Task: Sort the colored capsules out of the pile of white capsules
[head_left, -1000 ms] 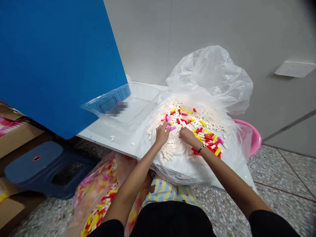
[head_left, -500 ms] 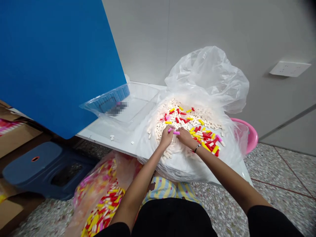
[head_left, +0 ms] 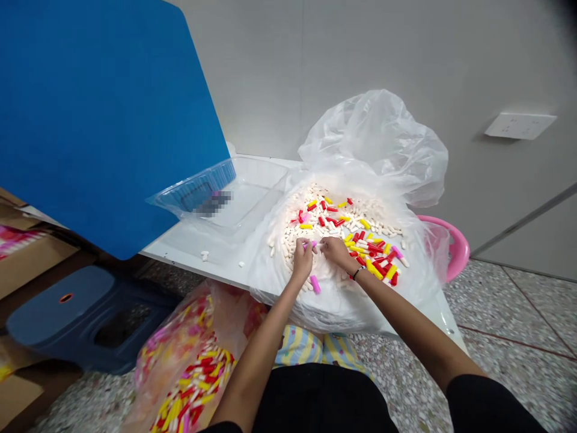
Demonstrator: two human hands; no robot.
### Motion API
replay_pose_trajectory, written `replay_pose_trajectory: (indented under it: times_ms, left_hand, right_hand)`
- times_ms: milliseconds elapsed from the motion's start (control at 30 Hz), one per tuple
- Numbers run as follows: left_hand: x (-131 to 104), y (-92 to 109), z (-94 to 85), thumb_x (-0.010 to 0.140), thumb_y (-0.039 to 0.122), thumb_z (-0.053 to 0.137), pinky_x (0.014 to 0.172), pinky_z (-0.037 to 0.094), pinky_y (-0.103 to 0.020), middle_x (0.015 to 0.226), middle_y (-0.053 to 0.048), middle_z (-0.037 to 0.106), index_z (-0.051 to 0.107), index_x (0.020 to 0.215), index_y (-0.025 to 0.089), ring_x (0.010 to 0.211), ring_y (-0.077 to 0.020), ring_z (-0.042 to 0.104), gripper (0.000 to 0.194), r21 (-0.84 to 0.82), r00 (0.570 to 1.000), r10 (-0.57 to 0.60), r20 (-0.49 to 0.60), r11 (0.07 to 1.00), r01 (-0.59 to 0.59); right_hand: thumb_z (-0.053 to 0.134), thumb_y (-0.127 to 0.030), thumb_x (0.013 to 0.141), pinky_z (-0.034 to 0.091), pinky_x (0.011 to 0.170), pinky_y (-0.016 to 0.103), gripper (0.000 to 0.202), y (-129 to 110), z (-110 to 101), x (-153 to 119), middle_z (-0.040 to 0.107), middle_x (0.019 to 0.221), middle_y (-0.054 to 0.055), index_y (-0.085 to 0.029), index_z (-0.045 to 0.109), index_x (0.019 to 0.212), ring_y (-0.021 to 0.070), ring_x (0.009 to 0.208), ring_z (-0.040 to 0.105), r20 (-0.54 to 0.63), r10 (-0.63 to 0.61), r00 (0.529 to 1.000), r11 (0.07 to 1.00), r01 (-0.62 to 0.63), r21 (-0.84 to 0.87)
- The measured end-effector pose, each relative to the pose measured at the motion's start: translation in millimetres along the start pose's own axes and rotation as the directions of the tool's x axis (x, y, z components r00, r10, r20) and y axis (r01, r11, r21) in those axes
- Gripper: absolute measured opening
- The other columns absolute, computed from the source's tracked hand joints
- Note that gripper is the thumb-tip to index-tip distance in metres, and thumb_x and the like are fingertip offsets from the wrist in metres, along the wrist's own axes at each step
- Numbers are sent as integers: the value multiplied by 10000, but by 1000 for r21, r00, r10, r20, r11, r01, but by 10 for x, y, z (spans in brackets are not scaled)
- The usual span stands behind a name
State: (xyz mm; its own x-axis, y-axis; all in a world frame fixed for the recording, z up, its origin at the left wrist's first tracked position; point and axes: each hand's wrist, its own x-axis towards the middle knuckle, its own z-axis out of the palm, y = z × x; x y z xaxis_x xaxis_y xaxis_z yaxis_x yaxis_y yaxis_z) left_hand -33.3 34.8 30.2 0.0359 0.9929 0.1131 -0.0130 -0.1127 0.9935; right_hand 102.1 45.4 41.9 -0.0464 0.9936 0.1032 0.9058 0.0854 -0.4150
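My left hand (head_left: 303, 260) pinches a small pink plastic tube (head_left: 310, 245) over an open clear plastic bag. Close beside it, my right hand (head_left: 337, 251) has its fingertips closed on what looks like a small white piece (head_left: 320, 246), held near the end of the tube. Another pink tube (head_left: 315, 284) lies on the bag just below my left wrist. Small white pieces (head_left: 288, 240) are spread in the bag around my hands. Red, yellow and pink tubes (head_left: 376, 255), some with white ends, are heaped right of my right hand.
A clear plastic tray (head_left: 256, 180) stands left on the white table (head_left: 180, 240). A pink basin (head_left: 458, 249) is at the right edge. Below left are a bag of colored tubes (head_left: 198, 385) and a blue stool (head_left: 58, 300). A blue board (head_left: 103, 120) rises at left.
A pink tube now lies below my left wrist, where none lay before. The pink pieces that spanned both hands have parted; my left hand holds pink, and white shows at my right fingertips.
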Motion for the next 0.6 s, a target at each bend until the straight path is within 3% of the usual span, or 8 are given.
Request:
replay_pose_trajectory:
  times_ms: [200,367,600]
  left_hand:
    - [-6,93,-37,767,308,497,413,265,-160,657,37,553,397,785,196,452,-57,397,150,-180,992,-127,22,975,129]
    - [-50,124,-16,795,338,459,420,250,-167,578,62,417,397,719,192,448,-57,350,176,-162,990,-139,12,977,139]
    - [-161,161,88,862,404,417,495,293,-193,587,57,337,355,678,195,511,-79,336,285,-26,997,-13,73,1000,15]
  right_hand:
    - [505,-166,727,477,683,278,187,99,-215,-1,702,771,81,-123,674,793,183,728,637,-76,107,991,941,-77,331]
    - [552,-273,762,536,610,267,210,197,-469,-162,703,787,85,-116,662,848,168,683,667,-42,143,989,821,-95,563]
    - [634,-391,747,559,626,297,323,56,-693,-473,703,708,64,-120,698,913,171,634,670,103,-39,994,677,-50,734]
